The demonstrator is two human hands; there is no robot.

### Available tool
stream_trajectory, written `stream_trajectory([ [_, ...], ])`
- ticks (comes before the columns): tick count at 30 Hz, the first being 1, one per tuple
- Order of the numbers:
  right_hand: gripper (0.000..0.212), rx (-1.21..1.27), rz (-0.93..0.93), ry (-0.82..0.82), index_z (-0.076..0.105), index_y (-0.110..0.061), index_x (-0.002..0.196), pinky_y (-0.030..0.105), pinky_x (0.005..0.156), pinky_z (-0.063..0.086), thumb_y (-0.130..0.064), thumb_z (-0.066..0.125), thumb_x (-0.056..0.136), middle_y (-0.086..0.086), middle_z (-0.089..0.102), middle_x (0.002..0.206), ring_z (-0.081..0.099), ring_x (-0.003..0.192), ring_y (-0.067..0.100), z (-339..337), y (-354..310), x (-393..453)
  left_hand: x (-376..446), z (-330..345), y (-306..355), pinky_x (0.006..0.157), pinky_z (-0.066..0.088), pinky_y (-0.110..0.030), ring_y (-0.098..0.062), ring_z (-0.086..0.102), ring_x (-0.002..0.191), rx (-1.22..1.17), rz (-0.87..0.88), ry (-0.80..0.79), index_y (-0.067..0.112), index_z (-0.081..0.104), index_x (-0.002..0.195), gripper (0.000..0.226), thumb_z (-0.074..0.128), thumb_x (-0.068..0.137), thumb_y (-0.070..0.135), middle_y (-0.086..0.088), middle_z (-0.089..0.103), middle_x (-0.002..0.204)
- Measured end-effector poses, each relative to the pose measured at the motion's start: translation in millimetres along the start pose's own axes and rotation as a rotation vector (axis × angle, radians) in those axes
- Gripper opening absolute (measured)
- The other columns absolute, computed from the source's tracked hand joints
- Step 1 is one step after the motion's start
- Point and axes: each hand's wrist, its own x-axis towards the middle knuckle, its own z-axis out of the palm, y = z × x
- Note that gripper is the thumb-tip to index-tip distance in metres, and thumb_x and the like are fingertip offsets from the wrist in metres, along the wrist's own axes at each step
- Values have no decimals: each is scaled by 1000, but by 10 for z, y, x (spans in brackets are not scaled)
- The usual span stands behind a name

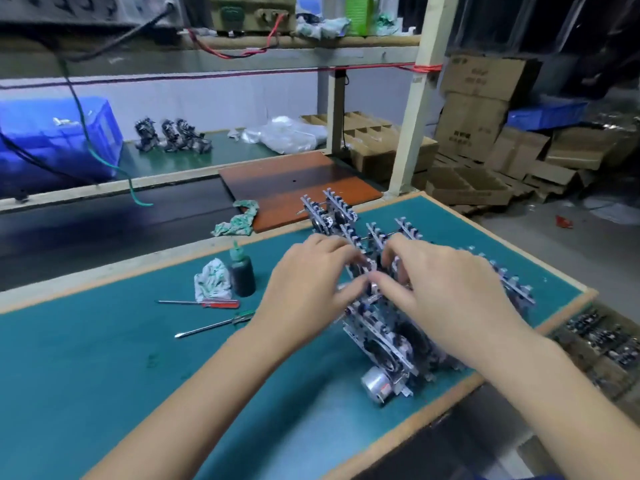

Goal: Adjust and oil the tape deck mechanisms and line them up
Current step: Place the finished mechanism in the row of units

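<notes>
Hands meet over the middle of a packed cluster of tape deck mechanisms point(381, 327) standing on edge on the green surface point(104, 375), toward its right side. The left hand point(308, 289) has its fingers curled onto the top edge of one upright mechanism, and the right hand point(443, 292) does the same from the other side, thumb and fingertips pinching the frame between them. Motion blur hides the exact contact, so whether they hold one unit or two neighbours cannot be told.

The step in hand looks like seating or squaring a mechanism into its row. To do it well, I would hold the frame by its metal edges only, away from the flywheels and belts, and keep it upright while nudging it flush with its neighbours so the toothed top edges run in one line. Press evenly with both hands; a lopsided push could tip the tightly packed row, and the motor point(375, 384) at the near end sticks out where a wrist could catch it.

An oil bottle point(242, 277) stands well left of the cluster beside a crumpled rag point(212, 280), with a red-handled screwdriver point(201, 303) and a green-handled screwdriver point(216, 323) lying near it, all within reach of the left hand.
</notes>
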Motion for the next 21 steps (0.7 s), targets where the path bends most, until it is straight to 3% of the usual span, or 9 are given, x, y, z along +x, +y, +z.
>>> stream_trajectory([
  [4, 27, 337, -240, -73, 45, -32, 99, 31, 64, 38, -55, 35, 91, -10, 58, 91, 59, 85, 13, 275, -999, 6, -999, -421, -538, 79, 42, -28, -10, 55, 93, -30, -334, 38, 25, 68, 91, 10, 63, 87, 33, 14, 64, 94],
  [8, 27, 484, -501, -208, 46, -27, 106, 31, 70, 36, -49, 34, 96, -8, 57, 104, 56, 99, 16, 696, -2028, 47, -1927, -792, -946, 74, 44, -25, 1, 52, 87, 45, -607, 53, 35, 61, 83, 18, 50, 83, 49, 21, 61, 85],
  [10, 28, 518, -608, -244, 47, -25, 106, 32, 70, 36, -48, 35, 97, -7, 57, 104, 55, 99, 17, 832, -2466, 97, -2360, -956, -1143, 75, 43, -24, -1, 54, 89, 109, -739, 82, 36, 62, 83, 4, 60, 87, 37, 20, 60, 85],
  [14, 25, 551, -806, -300, 49, -21, 109, 34, 76, 39, -40, 40, 97, -2, 56, 109, 50, 106, 19, 1037, -3263, 102, -3181, -1331, -1398, 79, 36, -20, -10, 55, 100, 265, -960, 137, 25, 69, 92, 5, 67, 87, 24, 13, 63, 96],
  [17, 27, 514, -984, -316, 49, -16, 116, 35, 83, 37, -33, 42, 97, 4, 53, 115, 44, 112, 22, 1095, -3786, 44, -3651, -1685, -1468, 88, 44, -34, -26, 60, 102, 424, -1024, 146, 15, 72, 94, 12, 73, 82, 15, -2, 67, 101],
  [21, 29, 569, -1163, -255, 50, -12, 121, 38, 88, 39, -22, 47, 95, 9, 53, 118, 44, 112, 26, 920, -4489, -61, -4025, -2145, -1469, 80, 51, -47, -38, 64, 91, 629, -1048, 118, 7, 72, 91, 29, 84, 65, 3, -12, 67, 96],
])
